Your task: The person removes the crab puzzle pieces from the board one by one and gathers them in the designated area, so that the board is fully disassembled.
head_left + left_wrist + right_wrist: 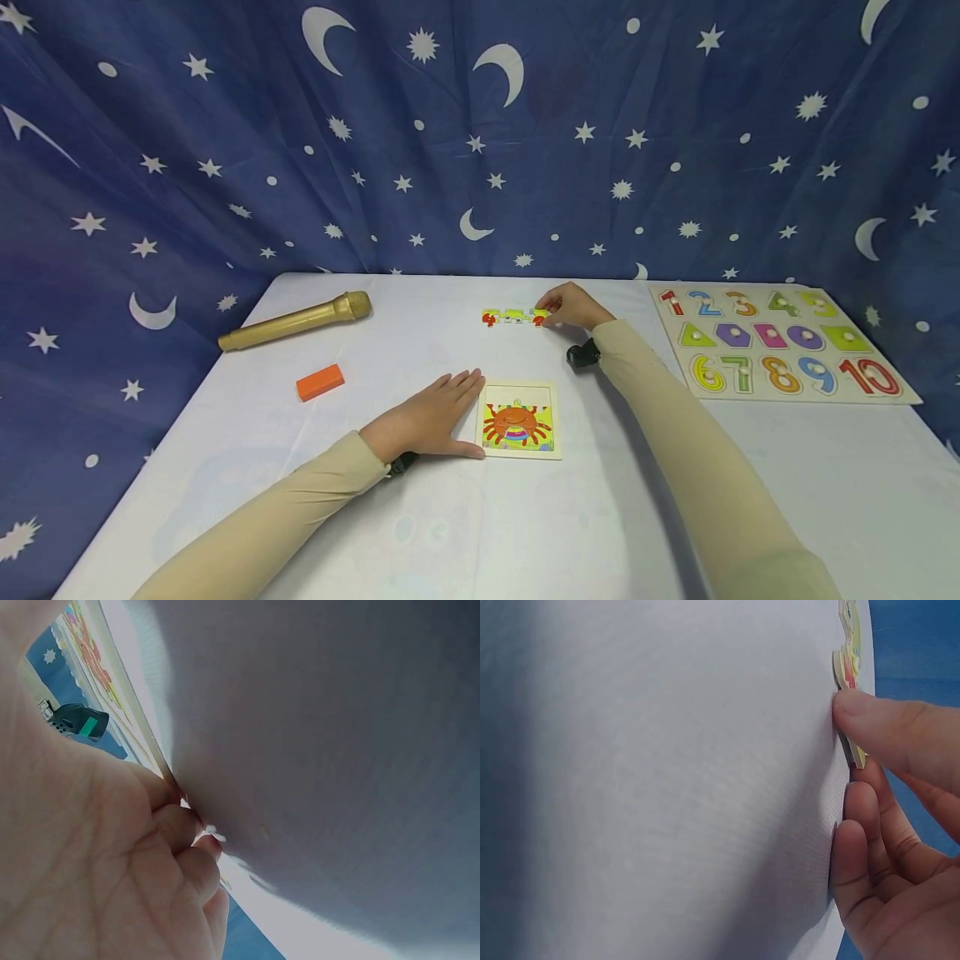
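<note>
A small wooden puzzle tray [556, 417] with a red crab picture lies mid-table, and a strip at the top of its picture shows bare backing. My left hand [431, 419] rests along the tray's left side, fingers stretched out and thumb at the lower corner. Farther back, a short row of loose puzzle pieces [513, 316] lies on the cloth, yellow with red claws at the ends. With thumb and index finger my right hand [573, 306] pinches the right-end puzzle piece [843, 669], which stays low by the cloth. The fingers partly hide that piece.
A gold toy microphone [296, 323] lies at the back left, with an orange block [320, 382] in front of it. To the right is a board of numbers and shapes [761, 337] with small knobs. A blue star-patterned curtain [450, 150] hangs behind the white table.
</note>
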A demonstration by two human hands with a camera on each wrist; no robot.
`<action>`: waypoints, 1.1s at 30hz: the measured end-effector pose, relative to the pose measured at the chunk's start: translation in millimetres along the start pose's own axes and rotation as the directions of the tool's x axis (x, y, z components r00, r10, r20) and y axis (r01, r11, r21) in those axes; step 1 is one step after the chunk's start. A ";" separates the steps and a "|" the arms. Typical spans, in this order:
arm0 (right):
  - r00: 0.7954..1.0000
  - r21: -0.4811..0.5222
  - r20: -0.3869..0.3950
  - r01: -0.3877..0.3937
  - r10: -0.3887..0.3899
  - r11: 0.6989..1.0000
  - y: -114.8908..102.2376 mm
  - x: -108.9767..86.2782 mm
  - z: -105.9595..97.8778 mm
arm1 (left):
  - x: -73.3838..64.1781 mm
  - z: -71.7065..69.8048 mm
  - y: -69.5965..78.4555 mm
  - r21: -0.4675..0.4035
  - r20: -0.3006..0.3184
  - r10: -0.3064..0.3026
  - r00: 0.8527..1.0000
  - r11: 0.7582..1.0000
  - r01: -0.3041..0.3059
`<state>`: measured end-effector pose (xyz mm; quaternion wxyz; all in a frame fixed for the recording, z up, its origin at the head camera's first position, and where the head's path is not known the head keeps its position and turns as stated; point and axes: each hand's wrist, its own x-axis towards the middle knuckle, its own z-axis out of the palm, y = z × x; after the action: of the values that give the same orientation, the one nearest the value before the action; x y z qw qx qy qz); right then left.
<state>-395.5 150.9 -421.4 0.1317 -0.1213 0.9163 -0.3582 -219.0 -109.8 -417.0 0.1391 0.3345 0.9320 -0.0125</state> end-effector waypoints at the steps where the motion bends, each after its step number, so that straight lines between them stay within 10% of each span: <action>1: 1.000 -0.005 0.002 0.001 -0.001 1.000 0.0 0.0 0.0 | 0.0 0.0 0.0 -0.004 0.000 0.001 1.000 1.000 -0.001; 33: 1.000 -0.025 0.010 -0.017 0.017 1.000 -9.3 -0.3 -0.2 | -1.7 -3.7 2.1 0.016 0.012 -0.013 1.000 1.000 0.013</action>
<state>-394.1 144.4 -414.7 0.1379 -0.1169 0.9211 -0.3448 -217.4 -108.8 -412.8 0.1420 0.3296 0.9331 -0.0229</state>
